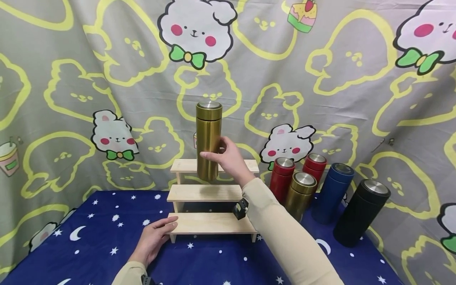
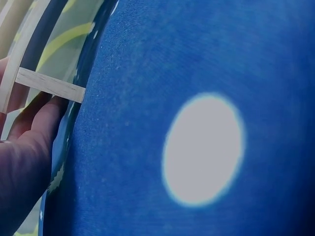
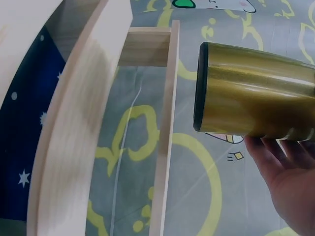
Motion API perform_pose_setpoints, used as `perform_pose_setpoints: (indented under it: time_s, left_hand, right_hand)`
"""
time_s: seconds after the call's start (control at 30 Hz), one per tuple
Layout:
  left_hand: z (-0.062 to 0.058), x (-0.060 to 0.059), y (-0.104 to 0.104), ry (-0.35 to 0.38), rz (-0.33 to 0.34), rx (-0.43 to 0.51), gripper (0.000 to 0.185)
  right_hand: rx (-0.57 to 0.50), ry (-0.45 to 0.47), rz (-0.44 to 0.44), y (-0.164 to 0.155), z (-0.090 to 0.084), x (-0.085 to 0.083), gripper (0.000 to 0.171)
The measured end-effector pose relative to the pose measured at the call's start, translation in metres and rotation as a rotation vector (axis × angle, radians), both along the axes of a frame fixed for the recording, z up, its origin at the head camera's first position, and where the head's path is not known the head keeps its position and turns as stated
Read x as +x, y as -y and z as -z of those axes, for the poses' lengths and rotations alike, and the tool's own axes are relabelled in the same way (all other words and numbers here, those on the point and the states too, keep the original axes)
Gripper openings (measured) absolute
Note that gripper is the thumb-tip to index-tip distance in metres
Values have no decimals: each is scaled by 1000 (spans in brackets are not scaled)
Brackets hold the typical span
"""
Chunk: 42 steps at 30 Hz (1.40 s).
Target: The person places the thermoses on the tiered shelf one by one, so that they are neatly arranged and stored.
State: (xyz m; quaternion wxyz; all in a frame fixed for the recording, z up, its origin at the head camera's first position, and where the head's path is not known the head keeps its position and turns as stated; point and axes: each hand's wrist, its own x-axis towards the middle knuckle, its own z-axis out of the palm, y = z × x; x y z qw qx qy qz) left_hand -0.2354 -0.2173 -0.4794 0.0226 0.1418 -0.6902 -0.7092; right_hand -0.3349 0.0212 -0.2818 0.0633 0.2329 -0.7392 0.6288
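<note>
A gold thermos flask (image 1: 208, 138) with a silver-topped lid stands upright in my right hand (image 1: 229, 158), thumb and fingers round its lower part. It is in the air in front of the top step of a pale wooden three-step rack (image 1: 210, 223). In the right wrist view the flask's dark base (image 3: 201, 87) is apart from the boards. My left hand (image 1: 152, 239) holds the left end of the lowest step. The left wrist view has fingers (image 2: 45, 120) beside the rack's leg (image 2: 49, 84), partly hidden by the wood.
At the right stand two red flasks (image 1: 281, 178) (image 1: 315, 166), another gold flask (image 1: 300, 194), a blue flask (image 1: 331, 194) and a black flask (image 1: 361, 213). A blue star-and-moon cloth (image 1: 96, 237) covers the table. Behind hangs a grey patterned curtain (image 1: 149, 99).
</note>
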Motion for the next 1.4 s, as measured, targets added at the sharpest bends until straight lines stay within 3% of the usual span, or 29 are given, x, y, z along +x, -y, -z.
perform_pose_setpoints:
  time_s: [0.27, 0.67, 1.4]
  left_hand:
    - [2, -1, 0, 7, -3, -11, 42]
    - [-2, -1, 3, -5, 11, -22, 40]
    - [2, 0, -1, -29, 0, -32, 40]
  right_hand:
    - [-1, -6, 6, 11, -9, -11, 65]
    - [-90, 12, -20, 32, -18, -31, 64]
    - [-10, 53, 64, 41, 2, -55, 68]
